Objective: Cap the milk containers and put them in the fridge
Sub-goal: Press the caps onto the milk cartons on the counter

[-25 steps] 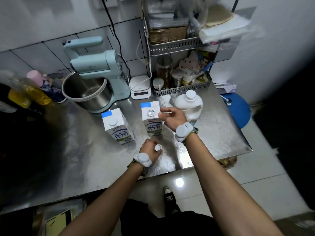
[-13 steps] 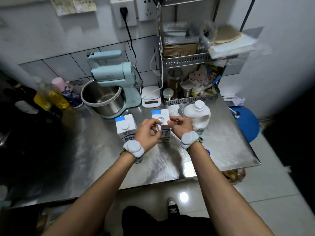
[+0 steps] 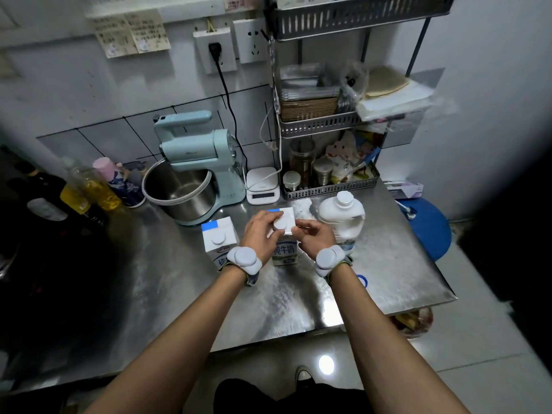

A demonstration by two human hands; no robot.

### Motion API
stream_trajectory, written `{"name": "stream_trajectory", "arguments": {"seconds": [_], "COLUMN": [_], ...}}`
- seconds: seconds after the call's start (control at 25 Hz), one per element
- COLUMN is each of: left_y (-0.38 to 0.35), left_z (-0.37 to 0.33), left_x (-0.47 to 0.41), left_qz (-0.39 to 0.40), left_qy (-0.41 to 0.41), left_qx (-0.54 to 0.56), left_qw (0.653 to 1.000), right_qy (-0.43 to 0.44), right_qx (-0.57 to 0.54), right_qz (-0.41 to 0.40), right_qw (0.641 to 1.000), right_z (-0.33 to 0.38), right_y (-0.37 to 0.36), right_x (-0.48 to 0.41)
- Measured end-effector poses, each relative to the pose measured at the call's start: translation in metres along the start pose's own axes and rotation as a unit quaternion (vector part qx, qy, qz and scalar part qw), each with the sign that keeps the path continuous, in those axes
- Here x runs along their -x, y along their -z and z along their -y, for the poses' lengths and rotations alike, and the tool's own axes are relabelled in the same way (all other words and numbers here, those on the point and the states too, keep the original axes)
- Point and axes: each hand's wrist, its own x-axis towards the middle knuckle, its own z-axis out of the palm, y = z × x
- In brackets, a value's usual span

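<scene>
Three milk containers stand on the steel counter [image 3: 388, 282]. The left carton [image 3: 217, 243] is white and blue with a white cap on top. The middle carton [image 3: 285, 249] is between my hands. My left hand [image 3: 263, 231] pinches a white cap [image 3: 280, 223] right on the carton's top spout. My right hand [image 3: 315, 236] grips the carton's right upper edge. Just right of it stands a white plastic jug [image 3: 343, 221], capped, partly hidden by my right hand.
A pale blue stand mixer [image 3: 194, 171] with a steel bowl stands behind the cartons, a white scale [image 3: 263, 186] beside it. A wire rack [image 3: 328, 186] holds jars at the back right. Bottles [image 3: 86, 186] crowd the left. A blue stool [image 3: 427, 225] sits beyond the counter's right edge.
My left hand lifted the white cap from the counter front up onto the middle carton's spout. My right hand stayed on the carton. The camera tilted up.
</scene>
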Motion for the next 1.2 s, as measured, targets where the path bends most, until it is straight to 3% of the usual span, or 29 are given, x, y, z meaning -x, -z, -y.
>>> {"name": "stream_trajectory", "arguments": {"seconds": [0.48, 0.64, 0.76, 1.04, 1.2], "left_y": [0.005, 0.007, 0.009, 0.011, 0.013], "left_z": [0.001, -0.002, -0.001, -0.006, -0.005], "left_x": [-0.006, -0.008, -0.013, -0.019, -0.020], "left_qz": [0.070, 0.052, 0.051, 0.114, 0.101], "left_qy": [-0.025, 0.002, 0.020, -0.036, 0.006], "left_qx": [-0.058, -0.018, -0.055, -0.123, -0.139], "left_qw": [0.996, 0.998, 0.997, 0.985, 0.985], "right_qy": [-0.003, 0.003, 0.002, 0.003, 0.005], "right_qx": [0.010, 0.016, 0.015, 0.028, 0.045], "right_qz": [-0.006, -0.005, -0.013, -0.003, 0.012], "right_qw": [1.000, 1.000, 1.000, 1.000, 0.999], "right_z": [-0.004, -0.006, -0.006, -0.006, -0.004], "right_y": [-0.003, -0.002, -0.003, 0.000, 0.003], "right_x": [-0.003, -0.004, -0.004, -0.007, -0.009]}}
